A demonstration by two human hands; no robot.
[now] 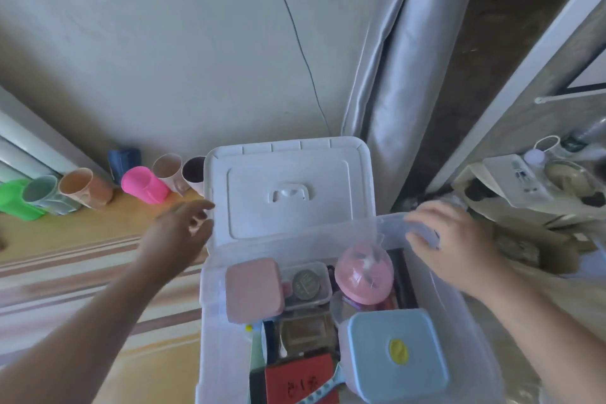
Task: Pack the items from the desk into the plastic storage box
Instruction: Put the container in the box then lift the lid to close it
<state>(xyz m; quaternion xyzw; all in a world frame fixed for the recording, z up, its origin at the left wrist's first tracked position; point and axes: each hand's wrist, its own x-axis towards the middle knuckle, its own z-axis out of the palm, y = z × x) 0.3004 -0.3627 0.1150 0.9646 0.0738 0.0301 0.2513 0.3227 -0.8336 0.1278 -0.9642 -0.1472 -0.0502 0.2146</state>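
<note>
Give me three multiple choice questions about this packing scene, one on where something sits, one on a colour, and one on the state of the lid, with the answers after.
1. Where is the blue container with the yellow spot?
A. Inside the storage box
B. On the desk beside the cups
C. In the left hand

2. What colour is the cup lying between the brown cup and the beige cup?
A. Yellow
B. Pink
C. Black

3. What state is the white lid in?
A. Shut on the box
B. Lying flat on the floor
C. Raised open behind the box

Answers: 1 A, it lies among the packed items within the clear walls. 2 B, its body is bright pink. 3 C, it stands up at the far edge, contents exposed.
</note>
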